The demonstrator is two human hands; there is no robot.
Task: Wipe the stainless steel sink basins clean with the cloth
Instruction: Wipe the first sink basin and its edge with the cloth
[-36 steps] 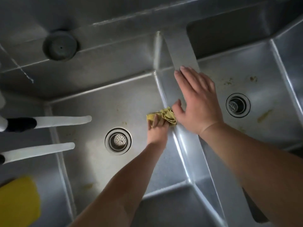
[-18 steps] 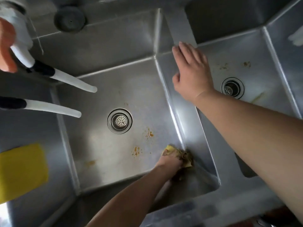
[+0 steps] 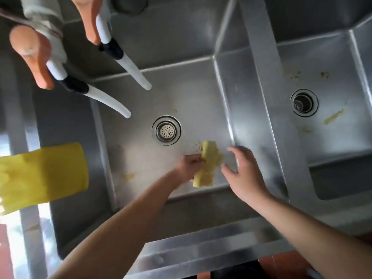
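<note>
Half a second ago our right hand [image 3: 242,174] was braced flat on the steel divider [image 3: 259,77] between the two basins; now we have brought it down into the left stainless steel basin [image 3: 141,164], where it hovers with fingers spread and relaxed, holding nothing, just to the right of the crumpled yellow cloth [image 3: 207,164]. Our left hand [image 3: 189,166] has pulled that cloth out of the near right corner and grips it by its left edge, fingers curled round it, so the cloth now hangs as a long folded strip just beyond and right of the knuckles. We judge we are about to take it in both hands, to refold it or turn a fresh face.

The cloth looks bunched and damp. Orange-brown specks [image 3: 198,146] sit just past its far end, and the right basin [image 3: 314,137] carries a yellow smear [image 3: 333,116], so wiping remains.
</note>
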